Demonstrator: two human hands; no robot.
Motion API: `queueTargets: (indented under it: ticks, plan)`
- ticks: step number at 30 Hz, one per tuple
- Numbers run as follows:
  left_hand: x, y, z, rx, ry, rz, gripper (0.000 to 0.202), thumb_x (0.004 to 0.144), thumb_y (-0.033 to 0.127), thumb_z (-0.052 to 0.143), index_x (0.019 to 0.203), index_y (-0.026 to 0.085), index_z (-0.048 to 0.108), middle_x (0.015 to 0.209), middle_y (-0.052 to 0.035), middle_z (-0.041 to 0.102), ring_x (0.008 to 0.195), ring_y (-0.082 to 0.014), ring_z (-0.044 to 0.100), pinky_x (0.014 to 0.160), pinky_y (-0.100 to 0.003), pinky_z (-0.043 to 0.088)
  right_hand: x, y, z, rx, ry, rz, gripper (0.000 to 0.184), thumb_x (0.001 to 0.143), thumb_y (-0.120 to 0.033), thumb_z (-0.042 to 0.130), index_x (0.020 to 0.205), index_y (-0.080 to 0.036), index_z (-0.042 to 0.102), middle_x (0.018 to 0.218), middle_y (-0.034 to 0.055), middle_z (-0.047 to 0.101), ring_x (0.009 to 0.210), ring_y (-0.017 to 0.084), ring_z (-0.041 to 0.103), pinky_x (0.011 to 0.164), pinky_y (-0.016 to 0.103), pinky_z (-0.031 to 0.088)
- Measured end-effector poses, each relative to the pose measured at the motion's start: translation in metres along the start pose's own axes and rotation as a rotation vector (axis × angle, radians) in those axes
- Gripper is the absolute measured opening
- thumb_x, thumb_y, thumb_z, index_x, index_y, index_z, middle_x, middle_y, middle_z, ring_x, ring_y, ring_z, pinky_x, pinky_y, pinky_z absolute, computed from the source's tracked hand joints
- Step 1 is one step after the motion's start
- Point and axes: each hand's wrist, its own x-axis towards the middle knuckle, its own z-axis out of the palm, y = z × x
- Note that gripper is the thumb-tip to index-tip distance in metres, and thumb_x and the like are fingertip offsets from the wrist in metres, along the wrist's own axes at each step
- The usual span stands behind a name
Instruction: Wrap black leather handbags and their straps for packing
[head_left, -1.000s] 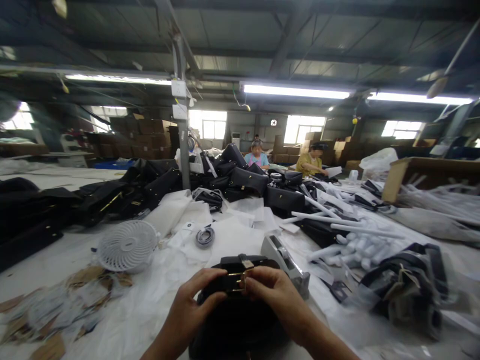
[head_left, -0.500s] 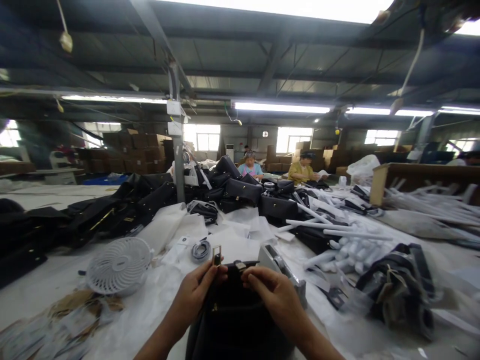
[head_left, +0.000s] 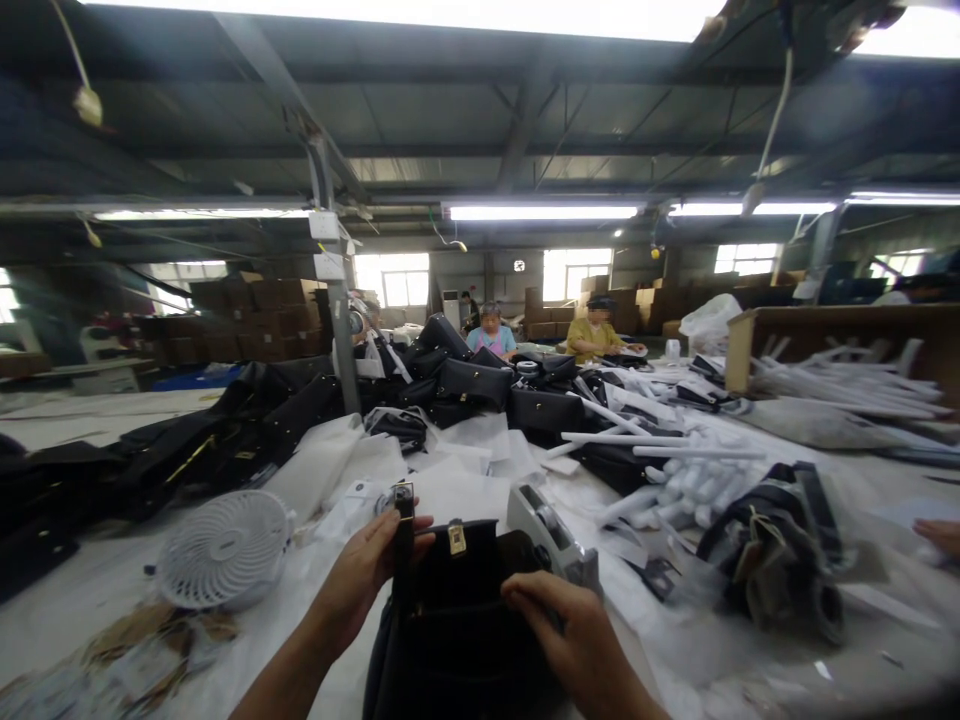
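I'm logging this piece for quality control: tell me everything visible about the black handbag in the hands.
The black handbag looks like smooth leather, standing upright on the white-covered table, nearest the camera. A gold clasp sits on its top front. The left hand pinches up its buckled strap; the right hand grips its right rim.

Only the arms of the person show. The left hand [head_left: 365, 575] is bare, and the left forearm [head_left: 292, 670] is uncovered right down to the frame's edge at 7 o'clock. The right hand [head_left: 577, 640] is bare too, its back and knuckles showing. The right forearm [head_left: 626, 700] is also sleeveless where it leaves the frame at 5 o'clock. Fingernails are too small to make out.
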Motion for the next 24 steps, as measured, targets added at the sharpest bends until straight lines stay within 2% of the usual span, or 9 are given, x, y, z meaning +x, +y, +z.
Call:
queueTargets:
  ticks: [4,7,11,15,18,20,22,24]
  plan:
    - [0.001,0.002,0.001,-0.004,-0.001,0.003,0.034,0.097,0.031,0.054,0.127,0.014,0.055,0.122,-0.0151,0.069,0.103,-0.0255,0.071,0.094,-0.037,0.055,0.000,-0.001,0.001,0.005,0.009,-0.019,0.019,0.095,-0.034,0.057,0.097,-0.026,0.074,0.096,0.0032,0.075,0.091,0.023,0.070,0.083,0.028,0.054]
    - [0.002,0.002,0.000,0.005,-0.021,-0.003,0.035,0.096,0.031,0.056,0.128,0.017,0.056,0.122,-0.0135,0.070,0.104,-0.0236,0.071,0.092,-0.033,0.055,0.010,-0.014,0.001,0.011,0.053,-0.062,0.017,0.094,-0.028,0.058,0.102,-0.026,0.074,0.099,0.0026,0.075,0.092,0.021,0.070,0.084,0.027,0.054]
    - [0.004,-0.001,-0.001,0.027,-0.044,-0.002,0.038,0.093,0.033,0.061,0.128,0.018,0.059,0.121,-0.0121,0.071,0.104,-0.0229,0.070,0.093,-0.031,0.054,0.048,-0.044,0.005,-0.019,0.085,-0.200,0.019,0.092,-0.021,0.061,0.106,-0.025,0.073,0.102,0.0034,0.074,0.095,0.020,0.069,0.088,0.027,0.053]
    - [0.005,-0.004,0.001,0.074,-0.039,0.023,0.050,0.086,0.042,0.070,0.129,0.019,0.060,0.117,-0.0104,0.073,0.106,-0.0256,0.069,0.100,-0.038,0.051,0.094,-0.064,0.020,-0.111,0.001,-0.276,0.022,0.086,-0.015,0.069,0.105,-0.024,0.073,0.100,0.0027,0.073,0.086,0.017,0.068,0.083,0.027,0.052]
    - [0.000,-0.002,0.006,0.149,-0.069,0.065,0.056,0.082,0.049,0.073,0.129,0.022,0.062,0.116,-0.0083,0.073,0.108,-0.0271,0.068,0.104,-0.041,0.048,0.117,-0.067,0.032,-0.154,-0.083,-0.268,0.014,0.085,-0.017,0.072,0.098,-0.021,0.075,0.091,0.0023,0.073,0.075,0.014,0.066,0.075,0.024,0.051]
    - [-0.004,0.000,0.010,0.212,-0.089,0.092,0.055,0.081,0.051,0.072,0.127,0.023,0.064,0.115,-0.0071,0.074,0.110,-0.0277,0.067,0.105,-0.041,0.047,0.125,-0.063,0.037,-0.154,-0.108,-0.275,0.007,0.085,-0.017,0.072,0.090,-0.020,0.076,0.085,0.0014,0.072,0.075,0.014,0.066,0.076,0.024,0.050]
    - [-0.006,0.001,0.011,0.277,-0.102,0.114,0.056,0.077,0.055,0.074,0.123,0.024,0.068,0.113,-0.0062,0.075,0.112,-0.0291,0.066,0.106,-0.042,0.047,0.129,-0.058,0.040,-0.135,-0.082,-0.281,0.006,0.084,-0.018,0.073,0.088,-0.020,0.076,0.084,0.0007,0.072,0.078,0.014,0.066,0.077,0.024,0.050]
    - [-0.005,0.000,0.009,0.326,-0.107,0.124,0.059,0.071,0.058,0.077,0.119,0.025,0.070,0.111,-0.0053,0.076,0.113,-0.0314,0.066,0.107,-0.044,0.046,0.130,-0.052,0.040,-0.081,-0.028,-0.279,0.016,0.080,-0.022,0.077,0.096,-0.021,0.075,0.093,0.0017,0.071,0.080,0.015,0.066,0.075,0.023,0.052]
